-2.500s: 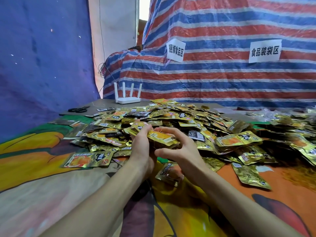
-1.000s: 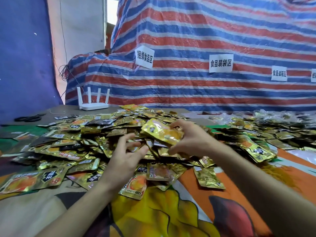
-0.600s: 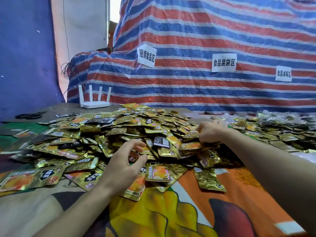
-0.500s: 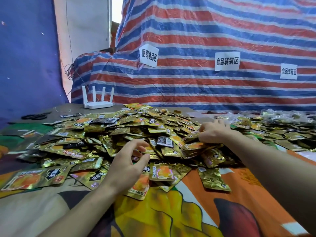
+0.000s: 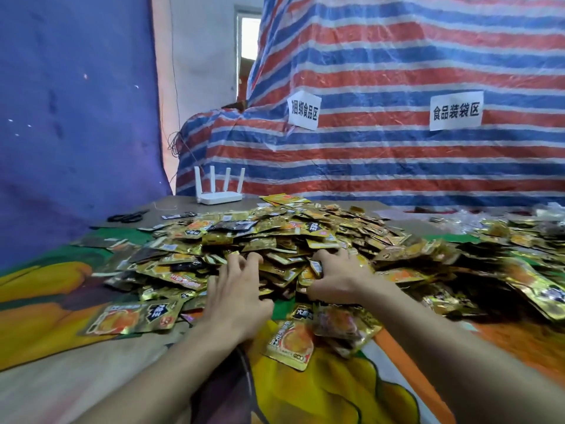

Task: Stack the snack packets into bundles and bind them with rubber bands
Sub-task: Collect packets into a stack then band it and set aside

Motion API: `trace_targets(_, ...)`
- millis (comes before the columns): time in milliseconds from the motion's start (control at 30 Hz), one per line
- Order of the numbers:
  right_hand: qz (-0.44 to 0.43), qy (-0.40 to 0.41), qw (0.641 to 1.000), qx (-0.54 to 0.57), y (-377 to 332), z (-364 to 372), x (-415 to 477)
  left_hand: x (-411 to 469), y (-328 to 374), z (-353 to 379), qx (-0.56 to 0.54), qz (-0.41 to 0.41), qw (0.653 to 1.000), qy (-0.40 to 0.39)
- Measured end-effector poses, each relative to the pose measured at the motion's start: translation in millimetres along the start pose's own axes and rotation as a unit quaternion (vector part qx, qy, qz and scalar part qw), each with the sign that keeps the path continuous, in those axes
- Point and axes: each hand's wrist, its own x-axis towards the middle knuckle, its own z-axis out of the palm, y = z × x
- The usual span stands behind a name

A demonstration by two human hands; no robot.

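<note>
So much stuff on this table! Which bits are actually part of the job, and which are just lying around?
Part of the job: pile of snack packets; left hand and right hand, both on the pile.
Just lying about: white router; black scissors; paper signs.

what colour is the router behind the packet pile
White: the four-antenna plastic router, clearest in the head view.

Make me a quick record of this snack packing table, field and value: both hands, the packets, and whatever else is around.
left hand: fingers spread, touching the heap's near edge
right hand: fingers dug into the heap; grip unclear
snack packets: loose gold heap, unbundled
router: white, four antennas, behind the heap
scissors: black, far left of the heap
backdrop: striped tarp with two paper signs
</note>
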Motion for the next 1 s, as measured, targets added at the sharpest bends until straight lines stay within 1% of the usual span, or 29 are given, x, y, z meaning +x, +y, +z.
trace_targets(67,0.027,-0.009,1.0,0.009,-1.1,12.9,0.2,7.7,-6.1,-0.6,0.035,0.003,0.999,-0.039)
trace_targets(133,0.037,0.017,0.999,0.016,-0.6,26.7,0.3,15.7,-10.3,3.8,0.046,0.003,0.998,-0.052)
trace_targets(233,0.034,0.087,0.996,-0.005,-1.0,40.2,0.0,25.8,-8.5,18.2,0.078,0.008,0.997,-0.018)
trace_targets(333,0.022,0.116,0.993,-0.031,-0.8,45.0,0.2,31.4,-5.7,33.8,0.133,0.024,0.99,0.031)
trace_targets(400,0.013,0.128,0.991,-0.035,3.1,46.6,-0.2,34.6,-6.6,37.3,0.141,0.038,0.987,0.064)
trace_targets(467,0.004,0.145,0.989,-0.027,8.3,45.9,-0.3,37.0,-8.3,34.5,0.12,0.049,0.986,0.102)
trace_targets(567,-0.005,0.181,0.983,0.029,12.5,41.1,-1.3,37.8,-11.0,26.2,0.093,0.07,0.979,0.166)
trace_targets(667,-0.018,0.236,0.968,0.082,12.7,35.6,-3.5,36.3,-15.8,16.3,0.032,0.093,0.967,0.235)
trace_targets(767,-0.023,0.268,0.95,0.157,11.9,31.7,-6.2,39.5,-24.7,7.8,-0.021,0.091,0.956,0.277)
trace_targets(900,-0.043,0.302,0.912,0.273,10.8,29.4,-10.7,43.7,-29.4,-2.5,-0.148,0.078,0.941,0.294)
trace_targets(1000,-0.076,0.339,0.865,0.362,9.2,28.0,-10.8,40.2,-24.1,-11.6,-0.25,0.095,0.909,0.32)
